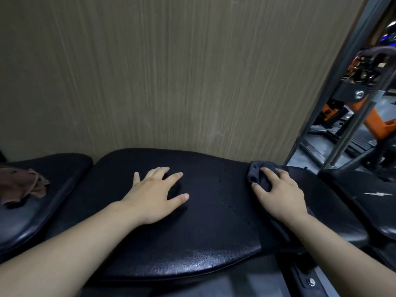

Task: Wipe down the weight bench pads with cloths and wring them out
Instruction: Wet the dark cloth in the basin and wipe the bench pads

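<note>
left hand (156, 196) flat and splayed, right hand (278, 195) palm down

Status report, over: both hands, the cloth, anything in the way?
Left hand flat on long pad. Right hand presses dark cloth at its right end. Brown cloth lies on left pad.
</note>
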`<state>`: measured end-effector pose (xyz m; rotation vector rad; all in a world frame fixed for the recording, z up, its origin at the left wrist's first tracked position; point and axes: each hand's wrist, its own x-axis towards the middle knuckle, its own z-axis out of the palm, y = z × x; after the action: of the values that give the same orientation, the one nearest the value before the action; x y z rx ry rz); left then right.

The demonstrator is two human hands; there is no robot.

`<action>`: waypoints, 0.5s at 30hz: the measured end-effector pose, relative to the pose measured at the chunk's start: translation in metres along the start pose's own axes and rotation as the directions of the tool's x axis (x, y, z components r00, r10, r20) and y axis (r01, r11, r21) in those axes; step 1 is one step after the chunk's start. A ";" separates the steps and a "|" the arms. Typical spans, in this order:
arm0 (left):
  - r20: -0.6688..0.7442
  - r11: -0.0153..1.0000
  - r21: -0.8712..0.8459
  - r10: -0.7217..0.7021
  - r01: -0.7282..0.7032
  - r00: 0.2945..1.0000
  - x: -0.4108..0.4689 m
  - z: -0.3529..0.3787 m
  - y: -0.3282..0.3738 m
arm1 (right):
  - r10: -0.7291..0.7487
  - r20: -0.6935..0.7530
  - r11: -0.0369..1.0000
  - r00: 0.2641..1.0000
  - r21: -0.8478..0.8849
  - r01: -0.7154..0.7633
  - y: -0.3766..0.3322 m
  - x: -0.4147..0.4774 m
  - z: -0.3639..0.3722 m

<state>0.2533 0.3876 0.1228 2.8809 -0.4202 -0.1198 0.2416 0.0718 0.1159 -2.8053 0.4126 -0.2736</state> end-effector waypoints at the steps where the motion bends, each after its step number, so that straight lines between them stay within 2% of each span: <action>1: -0.004 1.000 -0.002 -0.012 0.012 1.000 -0.002 -0.002 -0.006 | -0.001 0.010 1.000 1.000 0.000 0.001 -0.010 -0.002 0.003; 11: -0.023 0.988 0.028 -0.153 0.153 0.988 -0.026 -0.022 -0.066 | -0.032 0.108 0.997 0.994 0.077 0.023 -0.112 -0.015 0.027; 15: -0.041 0.977 0.043 -0.206 0.207 0.978 -0.037 -0.028 -0.090 | -0.061 0.136 0.997 0.989 0.046 0.055 -0.152 -0.019 0.041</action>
<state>0.2458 0.4879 0.1309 2.9613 -0.1172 -0.0928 0.2717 0.2277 0.1222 -2.7769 0.2906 -0.0986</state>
